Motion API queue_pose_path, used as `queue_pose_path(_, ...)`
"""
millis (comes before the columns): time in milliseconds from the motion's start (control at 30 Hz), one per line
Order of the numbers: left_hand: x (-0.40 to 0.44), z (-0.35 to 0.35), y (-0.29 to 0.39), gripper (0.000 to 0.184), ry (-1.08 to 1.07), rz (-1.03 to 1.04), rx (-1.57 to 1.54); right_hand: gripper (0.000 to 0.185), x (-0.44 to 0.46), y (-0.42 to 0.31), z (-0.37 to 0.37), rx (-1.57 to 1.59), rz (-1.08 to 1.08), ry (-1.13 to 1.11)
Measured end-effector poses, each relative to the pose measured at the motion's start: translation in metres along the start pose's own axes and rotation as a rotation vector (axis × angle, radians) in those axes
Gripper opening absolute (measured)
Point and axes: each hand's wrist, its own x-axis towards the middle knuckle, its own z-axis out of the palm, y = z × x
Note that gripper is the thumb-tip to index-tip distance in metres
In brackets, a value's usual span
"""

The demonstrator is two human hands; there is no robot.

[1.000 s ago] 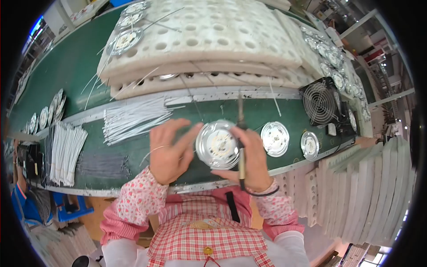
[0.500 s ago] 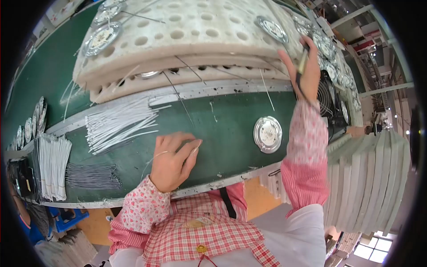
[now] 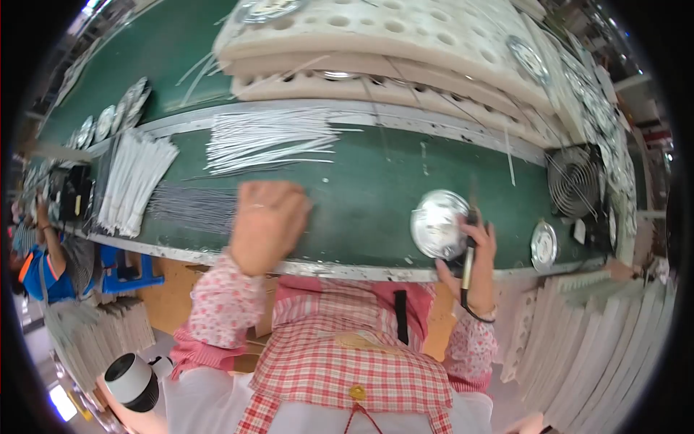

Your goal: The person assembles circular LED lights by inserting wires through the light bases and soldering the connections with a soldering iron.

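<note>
My right hand (image 3: 477, 257) is wrapped round a soldering iron (image 3: 468, 269) with a yellowish handle and a dark cord. Its fingers also touch the edge of a round silver metal disc (image 3: 436, 226), near the front of the green table. My left hand (image 3: 269, 217) is blurred, fingers curled inward, beside the bundle of dark grey wires (image 3: 194, 206). What it holds, if anything, is hidden. Beyond that hand lies a loose pile of white wires (image 3: 267, 137). A second silver disc (image 3: 543, 246) rests at the table's right front edge.
Stacked white foam boards with holes (image 3: 405, 43) stand at the back, one disc (image 3: 528, 59) on top. A small fan (image 3: 573, 182) is at right. Bundled white wires (image 3: 134, 184) and upright discs (image 3: 130, 108) are at left. Boards (image 3: 585, 347) stand below the table.
The view has turned right. My right hand has come from the foam boards to the table's front with a disc and the iron. My left hand has moved left, towards the grey wires.
</note>
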Motion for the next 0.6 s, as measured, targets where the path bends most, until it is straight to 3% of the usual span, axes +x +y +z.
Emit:
queue_pose_path(67, -0.002, -0.003, -0.020, 0.019, 0.019, -0.015, 0.117, 0.071, 0.006, -0.005, -0.004, 0.073, 0.036, -0.071)
queue_pose_path(200, -0.001, 0.005, -0.041, 0.015, -0.069, -0.057, 0.151, 0.084, 0.029, -0.033, 0.003, 0.020, 0.130, 0.004)
queue_pose_path(300, 0.009, 0.009, -0.040, 0.013, -0.059, -0.051, 0.049, 0.095, 0.047, -0.048, 0.024, -0.063, 0.116, -0.082)
queue_pose_path(400, 0.016, 0.009, -0.034, 0.011, -0.012, -0.125, -0.140, 0.099, 0.056, -0.046, 0.029, 0.246, 0.089, -0.034)
queue_pose_path(433, 0.017, 0.009, -0.029, 0.011, 0.014, -0.161, -0.221, 0.106, 0.050, -0.038, 0.032, 0.482, 0.147, -0.078)
queue_pose_path(600, 0.031, 0.019, 0.011, 0.012, -0.083, -0.249, -0.798, 0.120, 0.041, -0.032, 0.038, 0.825, 0.042, 0.046)
